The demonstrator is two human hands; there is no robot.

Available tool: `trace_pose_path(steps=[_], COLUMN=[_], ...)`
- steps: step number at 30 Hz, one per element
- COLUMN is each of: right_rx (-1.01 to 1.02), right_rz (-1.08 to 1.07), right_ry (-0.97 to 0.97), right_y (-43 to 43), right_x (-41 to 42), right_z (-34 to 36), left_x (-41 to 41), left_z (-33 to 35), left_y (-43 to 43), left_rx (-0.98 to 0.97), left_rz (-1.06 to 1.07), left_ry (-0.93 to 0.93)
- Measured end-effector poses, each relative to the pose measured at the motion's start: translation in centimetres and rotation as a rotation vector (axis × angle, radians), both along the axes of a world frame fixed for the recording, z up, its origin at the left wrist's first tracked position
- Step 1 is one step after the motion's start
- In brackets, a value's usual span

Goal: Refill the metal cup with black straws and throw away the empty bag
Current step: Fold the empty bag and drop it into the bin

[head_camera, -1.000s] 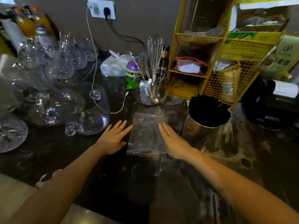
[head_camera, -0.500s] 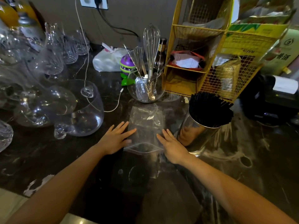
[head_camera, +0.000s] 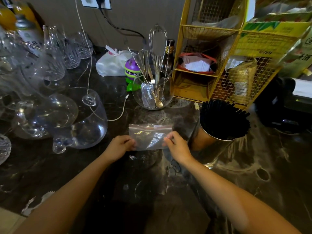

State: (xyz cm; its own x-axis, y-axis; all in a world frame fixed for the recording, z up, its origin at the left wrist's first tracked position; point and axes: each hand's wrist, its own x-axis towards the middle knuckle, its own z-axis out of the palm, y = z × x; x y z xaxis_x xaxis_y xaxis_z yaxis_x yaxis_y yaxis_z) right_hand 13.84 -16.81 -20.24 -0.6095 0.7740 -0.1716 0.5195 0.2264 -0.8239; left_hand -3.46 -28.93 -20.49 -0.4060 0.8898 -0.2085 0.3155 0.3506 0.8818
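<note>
A clear empty zip bag (head_camera: 149,136) with a red seal strip lies folded short on the dark marble counter (head_camera: 253,174). My left hand (head_camera: 119,146) pinches its near left edge and my right hand (head_camera: 175,146) pinches its near right edge. To the right stands the metal cup (head_camera: 206,142), packed full of black straws (head_camera: 222,119) that fan out over its rim.
Large clear glass jugs (head_camera: 81,122) and glassware crowd the left. A glass bowl with a whisk and spoons (head_camera: 153,97) stands behind the bag, a white cable (head_camera: 118,115) beside it. A yellow wire rack (head_camera: 216,65) rises at the back right, a black device (head_camera: 283,105) beyond it.
Both hands went from lying flat beside the long bag to pinching its near edge. The bag is now folded over to about half its length, seal strip on top.
</note>
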Motion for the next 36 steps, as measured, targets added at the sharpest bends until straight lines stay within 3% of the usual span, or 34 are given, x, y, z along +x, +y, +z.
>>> trace_pose_path(steps=[9,14,19,22,28,33,36], right_rx=[-0.046,0.083,0.471,0.643,0.515,0.438,0.407], right_rz=[-0.023,0.046,0.202,0.250,0.427,0.517,0.552], right_ry=[-0.125,-0.126,-0.303,-0.338,-0.366,-0.504,-0.542], right_y=[1.0,1.0,0.8,0.3,0.5,0.1,0.1], right_x=[-1.3,-1.4,-1.4,-1.4,-1.5,-1.2,-1.2], right_z=[-0.5,-1.2,-2.3,-2.3,-3.2,-3.0,-3.1], left_x=[0.1,0.6,0.9,1.0,1.9,2.0,2.0], left_z=[-0.9,-1.0,-2.0,-2.3,-2.8,-3.7,-3.6], left_y=[2.3,2.6,2.5,2.6,2.5,2.2,2.3], left_rx=[-0.137,-0.186,-0.074,-0.103,-0.084,-0.111,-0.203], left_rz=[0.200,0.201,-0.086,-0.282,-0.350,-0.370,-0.402], left_ry=[0.193,0.468,0.993,1.161,1.105,0.940,0.902])
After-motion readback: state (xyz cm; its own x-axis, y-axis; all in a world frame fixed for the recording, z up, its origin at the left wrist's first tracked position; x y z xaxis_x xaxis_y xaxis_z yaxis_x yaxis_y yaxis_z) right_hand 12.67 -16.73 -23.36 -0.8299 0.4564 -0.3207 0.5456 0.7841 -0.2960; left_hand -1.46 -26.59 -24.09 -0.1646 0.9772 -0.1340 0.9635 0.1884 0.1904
